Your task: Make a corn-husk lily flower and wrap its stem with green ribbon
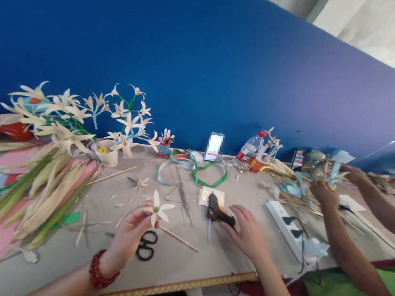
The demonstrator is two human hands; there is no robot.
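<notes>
A white flower with pointed petals and a greenish centre (156, 209), seemingly made of husk, is pinched between the thumb and fingers of my left hand (134, 225). Below it, black-handled scissors (146, 247) lie partly hidden behind that hand. A black hot glue gun (215, 210) rests by a small white pad (205, 196), with a glue stick (209, 231) beside it. My right hand (246, 234) is at the end of the gun's handle, fingers stretched out and apart; whether they touch it is hard to tell. A thin wooden stick (178, 239) lies between my hands.
Corn husks (38, 193) lie on pink paper at left, with finished flowers (127, 122) behind. Green ribbon (210, 177), wires (185, 193) and a bottle (251, 146) are farther back. Right of me are a power strip (285, 230) and a co-worker's hands (326, 194).
</notes>
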